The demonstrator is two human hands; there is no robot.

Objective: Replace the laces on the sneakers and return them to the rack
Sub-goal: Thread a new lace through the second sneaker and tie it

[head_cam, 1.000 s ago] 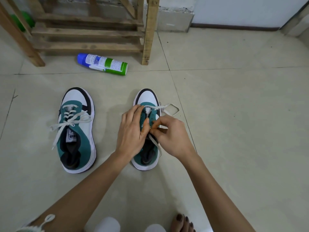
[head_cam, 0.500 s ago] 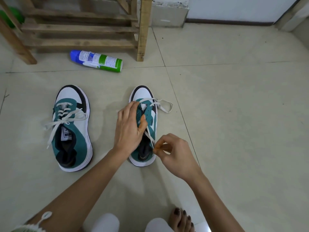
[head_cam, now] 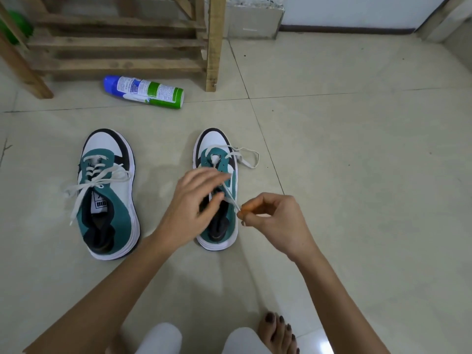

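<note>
Two teal, white and black sneakers stand on the tiled floor. The left sneaker (head_cam: 107, 192) is laced, with loose white ends spilling off its left side. The right sneaker (head_cam: 219, 154) is partly laced. Its white lace (head_cam: 249, 159) loops out to the right near the toe. My right hand (head_cam: 273, 221) pinches one end of that lace beside the shoe's right edge, and the strand runs taut up to the eyelets. My left hand (head_cam: 194, 205) hovers over the tongue with fingers spread, blurred, holding nothing. The wooden rack (head_cam: 122, 42) stands behind.
A spray can (head_cam: 144, 92) with a blue cap and green base lies on its side in front of the rack. A green object (head_cam: 18, 26) shows at the rack's far left. My knees and a bare foot (head_cam: 278, 330) are at the bottom edge.
My right hand pulled the lace end down and to the right, away from the eyelets. My left hand lifted off the shoe's tongue and opened.
</note>
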